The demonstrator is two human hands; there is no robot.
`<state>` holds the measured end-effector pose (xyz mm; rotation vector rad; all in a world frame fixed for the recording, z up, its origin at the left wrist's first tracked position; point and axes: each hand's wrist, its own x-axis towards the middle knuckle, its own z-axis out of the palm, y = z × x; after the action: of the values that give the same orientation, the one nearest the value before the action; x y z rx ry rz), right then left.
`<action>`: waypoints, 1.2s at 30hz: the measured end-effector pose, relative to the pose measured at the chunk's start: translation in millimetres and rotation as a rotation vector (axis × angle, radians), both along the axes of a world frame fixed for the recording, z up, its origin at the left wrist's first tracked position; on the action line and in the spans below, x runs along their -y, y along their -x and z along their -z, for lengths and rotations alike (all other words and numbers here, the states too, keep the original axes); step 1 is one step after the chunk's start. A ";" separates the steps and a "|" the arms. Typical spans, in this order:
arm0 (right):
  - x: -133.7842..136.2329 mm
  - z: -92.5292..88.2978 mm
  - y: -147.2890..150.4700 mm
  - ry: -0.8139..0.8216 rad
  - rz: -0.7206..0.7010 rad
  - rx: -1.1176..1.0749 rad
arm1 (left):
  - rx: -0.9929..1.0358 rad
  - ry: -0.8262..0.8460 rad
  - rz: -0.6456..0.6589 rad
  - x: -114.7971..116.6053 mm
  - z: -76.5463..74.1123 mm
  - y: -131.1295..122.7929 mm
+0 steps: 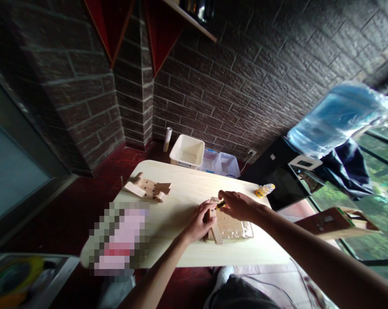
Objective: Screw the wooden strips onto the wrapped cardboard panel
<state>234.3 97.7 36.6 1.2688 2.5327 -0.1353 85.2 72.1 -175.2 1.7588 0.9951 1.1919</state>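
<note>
My right hand (237,206) is wrapped round a yellow and black screwdriver (220,205), its tip pointing left at a wooden piece (216,234). On the left side of that piece, my left hand (198,222) grips it, fingers over the top and thumb nearer me. The wooden piece lies at the left edge of a flat brown package (232,224) covered in clear plastic. Where the screwdriver tip meets the wood is too small to tell. A wooden assembly (152,187) with rounded parts and dark holes sits at the table's far left.
On the pale table (181,180) stand a clear bottle with yellow parts (265,190), far right, and a blurred pink object (126,236), near left. Behind it are a cream bin (187,150) and clear boxes (228,164). An open cardboard box (329,223) is at right.
</note>
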 end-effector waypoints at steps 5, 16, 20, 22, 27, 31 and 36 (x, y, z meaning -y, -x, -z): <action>-0.7 -4.4 -0.8 -0.014 -0.061 0.069 | 0.028 0.000 -0.010 -1.1 1.1 -0.9; 0.8 -1.5 -1.8 0.039 0.140 0.089 | 0.017 -0.028 -0.022 -0.3 -0.6 0.6; -0.6 -8.9 -6.2 0.057 0.064 0.105 | 0.014 -0.021 0.000 -0.5 -2.5 1.1; -1.2 -10.6 -6.0 0.039 0.021 0.102 | 0.023 -0.019 -0.007 -0.8 -1.8 1.1; 1.8 -3.2 1.8 0.012 0.018 0.039 | 0.039 0.002 -0.030 -2.1 1.6 0.4; 2.3 1.4 6.3 0.012 0.144 0.061 | 0.028 0.001 -0.009 -2.5 0.5 0.7; -1.4 -3.3 1.1 0.069 0.155 0.040 | 0.006 -0.024 -0.016 -1.7 -0.7 -0.2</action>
<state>233.2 99.1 39.9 1.4247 2.3741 -0.2266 85.4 73.8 -174.5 1.7680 0.9972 1.2230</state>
